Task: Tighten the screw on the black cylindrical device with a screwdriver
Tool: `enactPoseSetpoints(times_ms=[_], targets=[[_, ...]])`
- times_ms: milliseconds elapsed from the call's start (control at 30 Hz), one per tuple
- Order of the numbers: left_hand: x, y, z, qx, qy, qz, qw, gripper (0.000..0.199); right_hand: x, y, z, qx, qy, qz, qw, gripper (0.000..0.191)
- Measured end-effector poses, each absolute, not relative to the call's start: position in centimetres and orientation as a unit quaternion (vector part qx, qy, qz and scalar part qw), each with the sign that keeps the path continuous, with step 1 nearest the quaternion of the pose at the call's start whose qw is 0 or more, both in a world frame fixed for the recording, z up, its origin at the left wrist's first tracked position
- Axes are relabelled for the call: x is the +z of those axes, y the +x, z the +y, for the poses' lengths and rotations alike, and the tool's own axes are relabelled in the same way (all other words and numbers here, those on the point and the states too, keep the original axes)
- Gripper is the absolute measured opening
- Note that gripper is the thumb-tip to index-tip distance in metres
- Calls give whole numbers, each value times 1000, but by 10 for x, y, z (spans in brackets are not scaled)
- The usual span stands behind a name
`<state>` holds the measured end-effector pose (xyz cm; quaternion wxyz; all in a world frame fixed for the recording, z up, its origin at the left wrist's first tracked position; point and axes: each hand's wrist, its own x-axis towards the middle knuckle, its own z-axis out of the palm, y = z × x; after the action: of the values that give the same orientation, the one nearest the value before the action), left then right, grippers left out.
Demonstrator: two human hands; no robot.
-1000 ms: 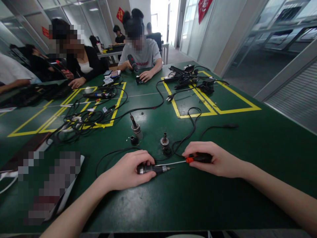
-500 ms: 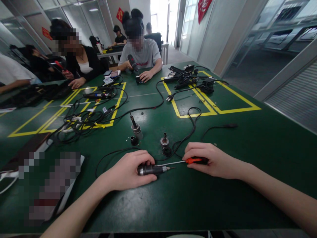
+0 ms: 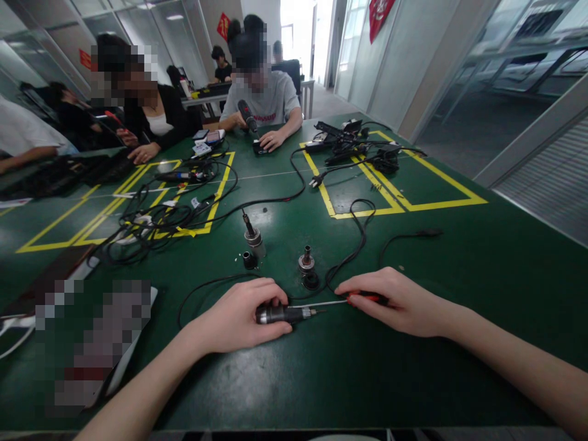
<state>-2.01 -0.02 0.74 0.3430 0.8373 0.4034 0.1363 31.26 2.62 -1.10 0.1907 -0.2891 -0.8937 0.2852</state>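
My left hand (image 3: 250, 313) is wrapped round a dark cylindrical tool body (image 3: 280, 315), which lies low over the table with its thin metal tip to the right. My right hand (image 3: 390, 301) has its fingers on the red and black handle of a screwdriver (image 3: 362, 297). The screwdriver's shaft points left, just behind the tool body. Beyond my hands stand a metal cylinder with a thin shaft (image 3: 255, 241), a small black ring part (image 3: 249, 260), a round metal part with a short stem (image 3: 306, 261) and a black collar (image 3: 311, 281).
Tangled black cables (image 3: 151, 220) lie at the left, near a flat blurred object (image 3: 110, 337). More cables and dark parts (image 3: 344, 141) are heaped at the back right. Across the green table (image 3: 436, 380), one person holds a drill (image 3: 248, 116); others sit at the left.
My right hand's fingers have straightened and shifted slightly on the screwdriver handle, covering more of it. My left hand and the tool body have stayed nearly still.
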Motion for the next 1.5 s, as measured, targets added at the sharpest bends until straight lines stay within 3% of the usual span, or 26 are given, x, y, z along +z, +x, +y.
enactPoseSetpoints(times_ms=[1500], targets=[[9, -17, 0, 131, 848, 404, 317, 16, -11, 312, 30, 304, -250, -898, 198, 24]])
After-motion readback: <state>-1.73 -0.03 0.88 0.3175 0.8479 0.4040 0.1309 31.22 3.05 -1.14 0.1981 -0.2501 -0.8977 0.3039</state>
